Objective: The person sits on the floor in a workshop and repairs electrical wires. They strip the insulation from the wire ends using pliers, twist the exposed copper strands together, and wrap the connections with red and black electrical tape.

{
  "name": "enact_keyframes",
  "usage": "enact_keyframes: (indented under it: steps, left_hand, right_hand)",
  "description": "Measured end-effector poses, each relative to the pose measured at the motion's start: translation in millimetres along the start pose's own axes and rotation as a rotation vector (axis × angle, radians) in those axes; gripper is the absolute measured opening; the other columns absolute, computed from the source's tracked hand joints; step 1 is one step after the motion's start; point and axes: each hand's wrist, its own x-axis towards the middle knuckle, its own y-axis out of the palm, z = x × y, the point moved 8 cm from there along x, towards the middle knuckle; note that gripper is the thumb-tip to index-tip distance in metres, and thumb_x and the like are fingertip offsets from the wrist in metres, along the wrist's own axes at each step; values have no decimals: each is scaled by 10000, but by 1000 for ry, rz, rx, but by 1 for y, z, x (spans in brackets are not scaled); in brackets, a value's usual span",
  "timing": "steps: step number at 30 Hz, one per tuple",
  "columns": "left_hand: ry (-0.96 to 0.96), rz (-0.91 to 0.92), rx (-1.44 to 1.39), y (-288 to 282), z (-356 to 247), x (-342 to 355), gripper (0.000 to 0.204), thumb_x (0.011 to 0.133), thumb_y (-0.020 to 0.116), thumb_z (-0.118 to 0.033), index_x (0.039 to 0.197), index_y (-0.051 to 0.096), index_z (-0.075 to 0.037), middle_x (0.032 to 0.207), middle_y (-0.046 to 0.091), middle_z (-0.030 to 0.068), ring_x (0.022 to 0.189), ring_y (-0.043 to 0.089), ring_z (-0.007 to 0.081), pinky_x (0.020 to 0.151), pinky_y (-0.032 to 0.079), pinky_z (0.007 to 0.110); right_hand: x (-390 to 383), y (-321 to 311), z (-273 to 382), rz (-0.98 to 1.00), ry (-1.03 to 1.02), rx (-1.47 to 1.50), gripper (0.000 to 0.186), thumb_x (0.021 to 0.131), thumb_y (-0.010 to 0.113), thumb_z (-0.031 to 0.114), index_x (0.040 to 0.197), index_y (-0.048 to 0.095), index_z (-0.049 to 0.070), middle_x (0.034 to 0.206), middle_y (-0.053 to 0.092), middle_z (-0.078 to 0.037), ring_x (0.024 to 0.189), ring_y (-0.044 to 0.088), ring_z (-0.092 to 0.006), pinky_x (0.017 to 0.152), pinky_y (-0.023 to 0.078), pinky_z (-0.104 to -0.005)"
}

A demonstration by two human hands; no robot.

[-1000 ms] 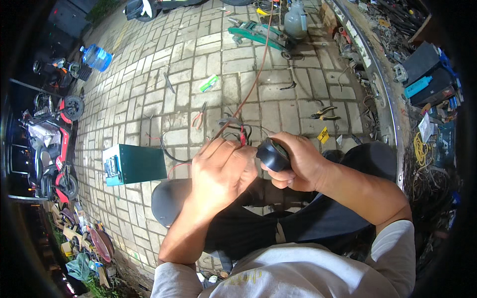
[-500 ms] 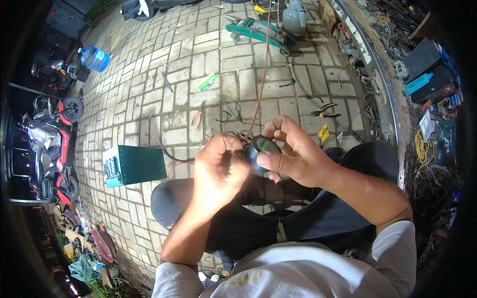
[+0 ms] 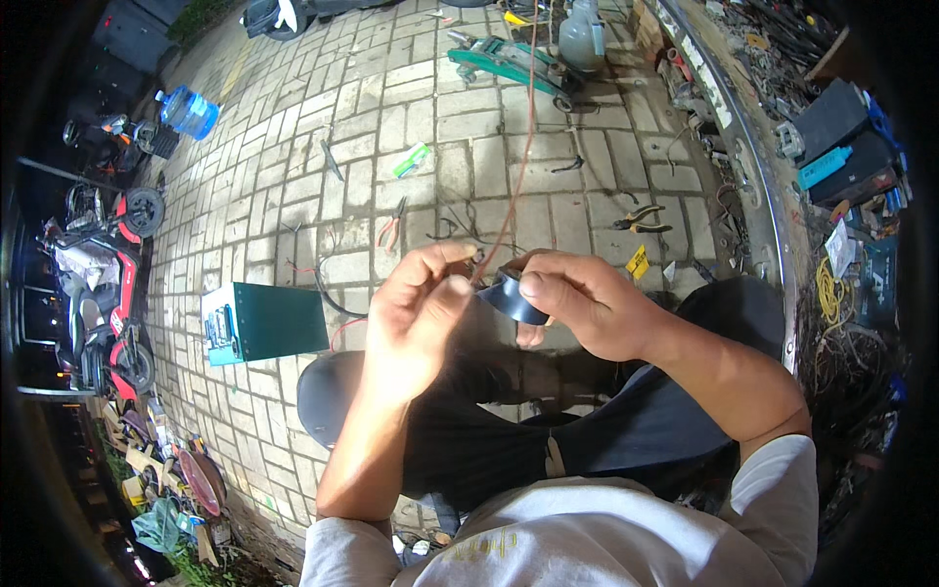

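My right hand is closed round a roll of black electrical tape, its thumb pressing on the near side. Just to the left, my left hand pinches the end of a reddish wire between thumb and fingertips. That wire runs up and away to the far edge of the view. The tape roll sits right beside the pinched wire; a short strip seems to reach from it toward my left fingertips. Exactly how the tape meets the wire is hidden by my fingers.
A green box with cables stands at left. Orange-handled pliers, black-and-yellow pliers and a green-white packet lie on the paving. Farther off are a green floor jack and a water bottle. Clutter lines the right edge.
The tape roll has tilted from showing its face to showing its outer side. My left hand has shifted slightly left and opened its grip into a fingertip pinch.
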Motion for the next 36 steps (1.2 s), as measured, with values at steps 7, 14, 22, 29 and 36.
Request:
enact_keyframes:
  steps: [7, 14, 22, 29, 36]
  left_hand:
    - [395, -84, 672, 14, -27, -5, 88, 736, 592, 73, 813, 602, 33, 765, 579, 68, 669, 525, 130, 656, 438, 239]
    - [49, 23, -11, 1, 3, 4, 140, 900, 567, -16, 1034, 529, -27, 935, 569, 24, 843, 523, 89, 782, 419, 221]
    - [-29, 124, -234, 4, 5, 12, 244, 889, 548, -33, 1124, 485, -13, 808, 605, 81, 735, 562, 147, 692, 401, 252]
    - [-79, 133, -65, 34, 12, 6, 218, 896, 582, -49, 1094, 610, 39, 841, 654, 81, 706, 603, 127, 649, 485, 239]
    - [188, 375, 615, 92, -32, 5, 252, 845, 676, -99, 1061, 640, 25, 800, 677, 66, 739, 614, 107, 691, 484, 261]
  right_hand:
    - [1, -2, 6, -57, -190, -353, 333, 961, 519, 271, 813, 546, -26, 761, 481, -82, 650, 582, -162, 592, 483, -293]
    - [1, -3, -2, -35, -51, 126, 368, 996, 434, 287, 1123, 549, -38, 1125, 570, -144, 992, 604, -196, 867, 496, -363]
    - [-5, 11, -22, -61, 25, 1082, 483, 983, 356, 365, 1272, 478, -2, 1286, 527, -145, 1236, 459, -270, 1076, 288, -484]
    - [-45, -20, -20, -297, -102, 986, 515, 971, 354, 368, 1208, 535, -52, 1258, 549, -204, 1236, 469, -343, 1060, 321, -486]
    - [-85, -55, 18, -291, -406, 775, 507, 970, 355, 381, 1183, 547, -37, 1176, 598, -169, 1111, 551, -295, 995, 392, -424]
